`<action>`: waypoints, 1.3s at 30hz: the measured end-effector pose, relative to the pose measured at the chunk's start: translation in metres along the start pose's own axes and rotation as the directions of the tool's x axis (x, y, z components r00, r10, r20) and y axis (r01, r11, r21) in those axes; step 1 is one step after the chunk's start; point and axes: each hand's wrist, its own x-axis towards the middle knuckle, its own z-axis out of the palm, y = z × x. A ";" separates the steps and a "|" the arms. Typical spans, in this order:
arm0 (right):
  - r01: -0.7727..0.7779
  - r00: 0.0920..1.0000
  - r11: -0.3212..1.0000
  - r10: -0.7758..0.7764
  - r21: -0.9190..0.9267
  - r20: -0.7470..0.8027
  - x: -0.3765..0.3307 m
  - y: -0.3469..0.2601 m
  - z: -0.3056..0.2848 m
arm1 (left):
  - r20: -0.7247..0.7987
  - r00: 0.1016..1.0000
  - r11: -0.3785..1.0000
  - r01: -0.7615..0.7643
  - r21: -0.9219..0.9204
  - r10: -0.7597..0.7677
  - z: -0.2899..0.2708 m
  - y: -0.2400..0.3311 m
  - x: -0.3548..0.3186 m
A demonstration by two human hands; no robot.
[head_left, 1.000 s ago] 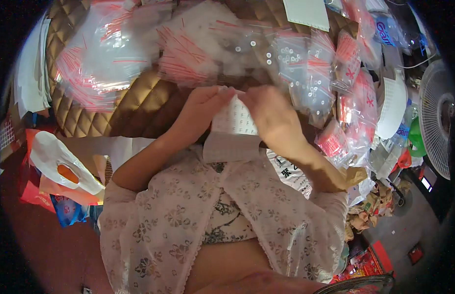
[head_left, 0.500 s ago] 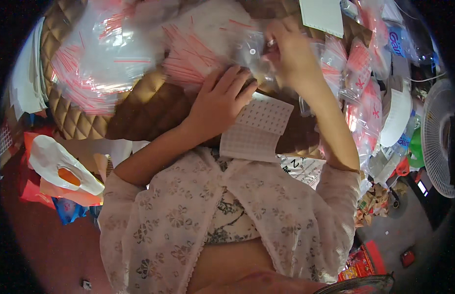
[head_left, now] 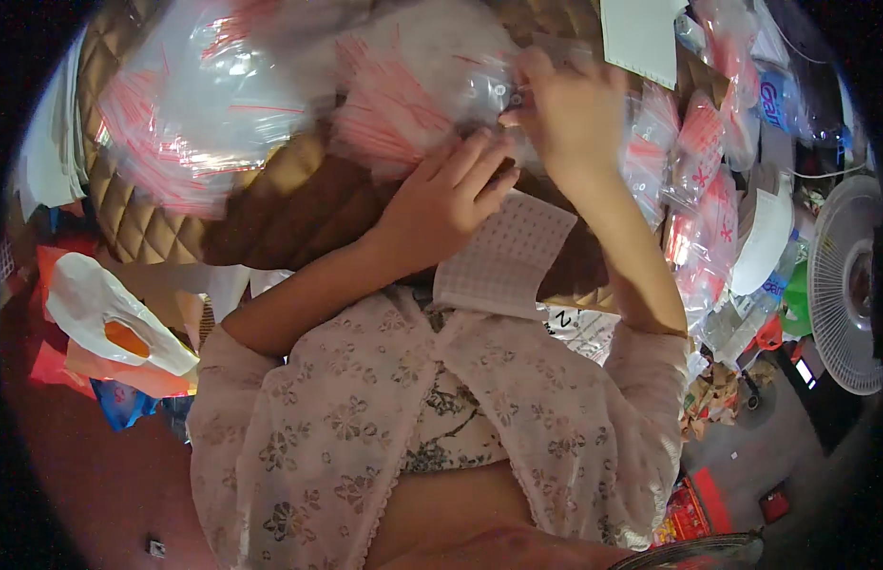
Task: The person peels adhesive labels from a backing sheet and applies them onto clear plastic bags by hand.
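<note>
My left hand lies low over the lower edge of a clear plastic bag, its fingers stretched out and slightly bent. Small round white stickers show on that bag. At its right side is my right hand, thumb toward the bag; its fingers are smeared by motion, and whether they pinch anything is not visible. A sheet with rows of small printed labels lies under and beside my left wrist. Beyond my left hand spreads a heap of clear zip bags with red strips.
Another pile of red-striped zip bags covers the left of the brown quilted surface. A white notepad sheet lies at the far right. Filled bags, a bottle and a white fan crowd the right side.
My right hand has turned, and its fingers have moved over the bag's right side. My left hand has shifted slightly right. The whole view has shifted a little.
</note>
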 end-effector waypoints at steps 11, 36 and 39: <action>0.166 0.979 0.986 -0.167 -0.019 -0.117 -0.011 0.002 0.015 | -0.020 1.000 0.999 -0.020 0.030 0.020 -0.001 -0.002 0.002; 0.535 0.761 0.845 -0.479 0.004 -0.437 -0.077 -0.032 -0.009 | 0.788 0.471 -0.470 0.633 -0.615 -0.397 -0.065 0.015 -0.006; 0.433 0.845 0.860 -0.284 0.268 -0.454 -0.047 -0.014 -0.011 | 0.677 0.641 -0.167 0.670 -0.723 -0.362 -0.065 -0.006 -0.003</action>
